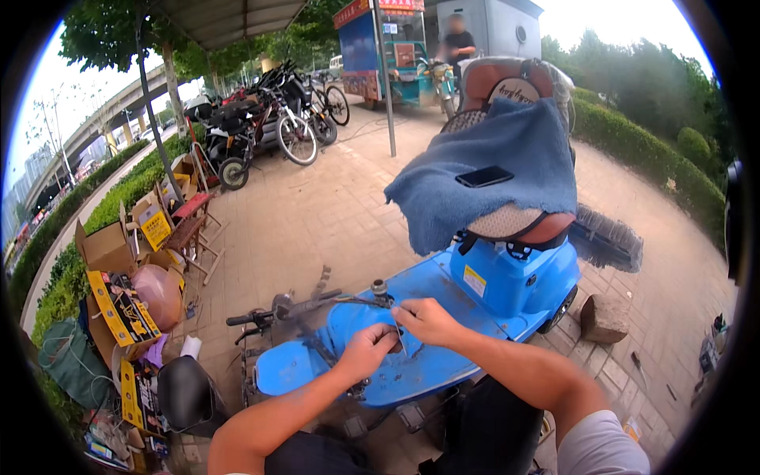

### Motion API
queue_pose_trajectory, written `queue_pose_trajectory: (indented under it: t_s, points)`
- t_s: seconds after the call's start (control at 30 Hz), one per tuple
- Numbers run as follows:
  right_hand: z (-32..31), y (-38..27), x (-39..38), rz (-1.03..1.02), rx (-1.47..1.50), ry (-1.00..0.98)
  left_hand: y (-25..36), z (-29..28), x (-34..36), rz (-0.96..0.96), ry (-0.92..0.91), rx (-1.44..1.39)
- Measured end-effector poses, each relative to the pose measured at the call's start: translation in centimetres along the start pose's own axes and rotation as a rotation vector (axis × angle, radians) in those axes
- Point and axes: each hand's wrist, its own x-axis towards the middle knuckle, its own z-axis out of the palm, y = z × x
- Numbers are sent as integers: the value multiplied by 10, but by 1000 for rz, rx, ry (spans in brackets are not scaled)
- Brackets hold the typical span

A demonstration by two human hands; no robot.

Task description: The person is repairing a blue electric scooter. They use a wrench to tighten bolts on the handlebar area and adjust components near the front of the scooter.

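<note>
Outdoor paved plaza, reddish-grey brick pavers (317, 206), flat overcast daylight. Left edge: open cardboard boxes (107, 249) and clutter piled by a low green hedge (95, 214), small wooden stool (190, 229) beside them. Behind, parked bicycles and scooters (269, 115) under a shelter roof (229, 20) on a thin metal pole (385, 79). Elevated roadway (103, 119) far left behind trees. Blue kiosk cart (380, 51) at top centre, blurred person (457, 43) beside it, grey cabin (503, 28) behind. Trimmed hedge (649, 150) runs along the right. Loose stone block (606, 317) on pavers.

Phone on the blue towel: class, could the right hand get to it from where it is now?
Probably yes: the phone lies uncovered on the towel, with nothing between it and the right hand, though it looks a long stretch.
</note>
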Motion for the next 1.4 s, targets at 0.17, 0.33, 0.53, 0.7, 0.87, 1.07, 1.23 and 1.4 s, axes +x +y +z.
queue_pose_trajectory:
  t_s: [0.17, 0.33, 0.53, 0.7, 0.87, 1.07, 1.23, 1.4]
  points:
    - [5, -5, -3, 1, 51, 73, 8, 9, -10, -57, -63, -3]
    - [-7, -6, 3, 229, 445, -292, 12, 0, -14, -86, -34, 162]
    - [-16, 5, 5, 165, 580, -193, 20, -5, -8, -117, -69, 299]
    - [-28, 21, 3, 238, 243, -70, 2, -17, -9, -114, -53, 498]
    - [-22, 65, -15, 293, -134, -394, 35, -24, -8, -63, -81, 676]
    - [-8, 88, -30, 238, -289, -618, 47, -4, -18, -51, -267, 662]
    - [-1, 85, -29, 224, -426, -715, 20, -22, -28, -334, -623, 1004]
    - [10, 101, -20, 159, -484, -725, -12, -74, -26, -174, -258, 1075]
